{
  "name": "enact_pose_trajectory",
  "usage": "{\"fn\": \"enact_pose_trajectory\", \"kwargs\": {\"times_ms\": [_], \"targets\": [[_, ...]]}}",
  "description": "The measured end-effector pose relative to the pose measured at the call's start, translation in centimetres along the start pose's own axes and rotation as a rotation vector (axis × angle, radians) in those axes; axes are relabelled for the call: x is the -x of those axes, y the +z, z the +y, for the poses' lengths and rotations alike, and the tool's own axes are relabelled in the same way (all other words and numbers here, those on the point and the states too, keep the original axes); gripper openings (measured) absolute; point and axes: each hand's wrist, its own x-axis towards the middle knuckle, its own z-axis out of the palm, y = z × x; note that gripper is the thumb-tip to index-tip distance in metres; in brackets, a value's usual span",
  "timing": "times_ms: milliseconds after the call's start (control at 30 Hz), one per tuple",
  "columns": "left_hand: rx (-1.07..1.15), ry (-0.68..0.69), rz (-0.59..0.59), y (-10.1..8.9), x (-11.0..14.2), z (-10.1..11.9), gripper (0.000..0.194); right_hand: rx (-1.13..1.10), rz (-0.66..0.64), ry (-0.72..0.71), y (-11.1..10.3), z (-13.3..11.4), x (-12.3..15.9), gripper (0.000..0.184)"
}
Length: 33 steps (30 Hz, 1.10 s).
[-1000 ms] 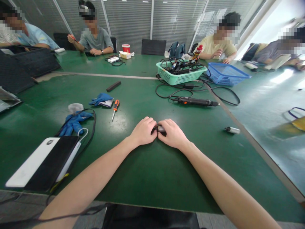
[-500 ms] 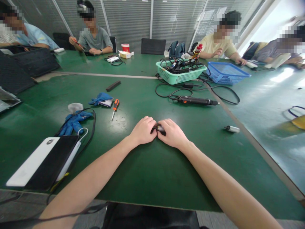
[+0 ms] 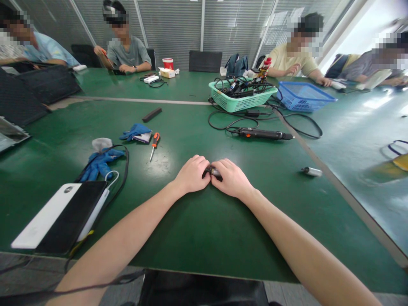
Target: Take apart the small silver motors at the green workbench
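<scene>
My left hand (image 3: 193,174) and my right hand (image 3: 232,178) meet over the middle of the green table, both closed. Between them is a small cylindrical part (image 3: 215,171), silvery on the right and dark towards the left. The right fingers wrap its silver body; the left fingers grip its dark end. Most of the part is hidden by the fingers, so its kind does not show. A similar silver cylinder with a dark tip (image 3: 311,171) lies apart on the table to the right.
An orange-handled screwdriver (image 3: 155,142), blue gloves (image 3: 101,163) and a black-and-white device (image 3: 60,216) lie left. Beyond my hands are a corded black electric screwdriver (image 3: 266,134), a green basket (image 3: 237,103) full of cables and a blue basket (image 3: 302,100). Several people sit around the table.
My hands keep the same grip on the cylindrical part, with hardly any movement. The whole view has shifted very slightly.
</scene>
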Motion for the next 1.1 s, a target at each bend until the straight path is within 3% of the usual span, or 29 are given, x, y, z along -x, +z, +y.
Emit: {"fn": "enact_pose_trajectory", "kwargs": {"times_ms": [1100], "targets": [[0.01, -0.013, 0.017, -0.04, -0.03, 0.11, 0.006, 0.007, -0.013, 0.009, 0.06, -0.23, 0.09, 0.02]]}}
